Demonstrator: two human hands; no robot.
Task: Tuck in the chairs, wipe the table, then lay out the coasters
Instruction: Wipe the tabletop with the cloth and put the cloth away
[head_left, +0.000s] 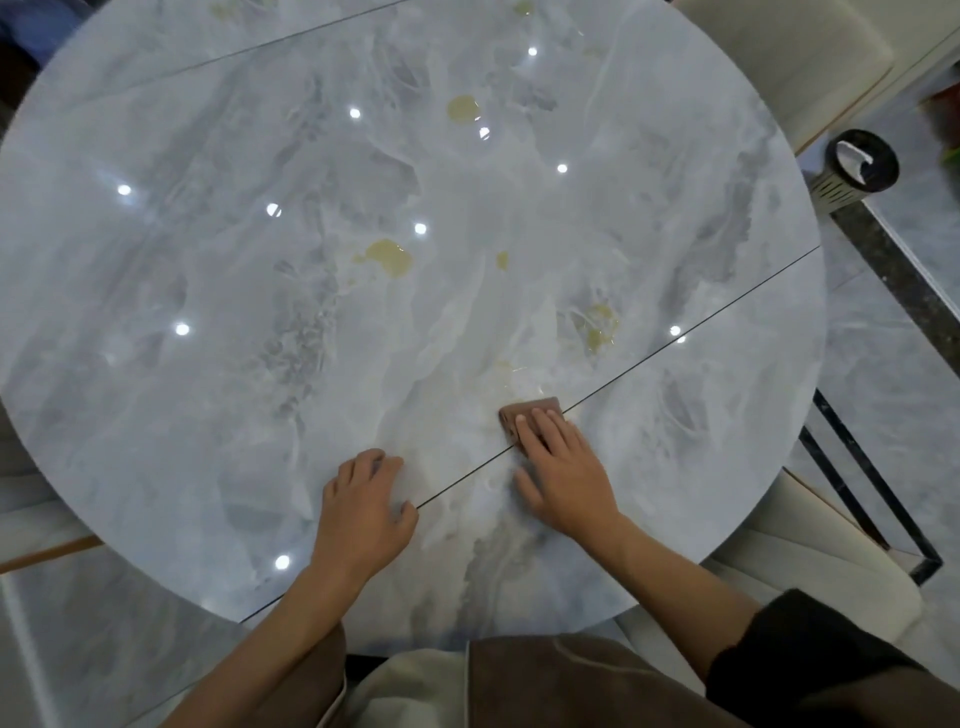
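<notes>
A right hand (563, 467) is lying flat over a brown cloth (530, 410), hiding most of it and leaving only its far edge showing. The round marble table (208, 364) is running out of frame at the top and left. A pale chair (789, 57) at upper right is being cropped by the frame edge, and a blurred green and red shape (948, 124) beside it is too indistinct to identify.

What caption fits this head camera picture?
Right hand wipes the marble table with a brown cloth; yellow spills remain.
</notes>
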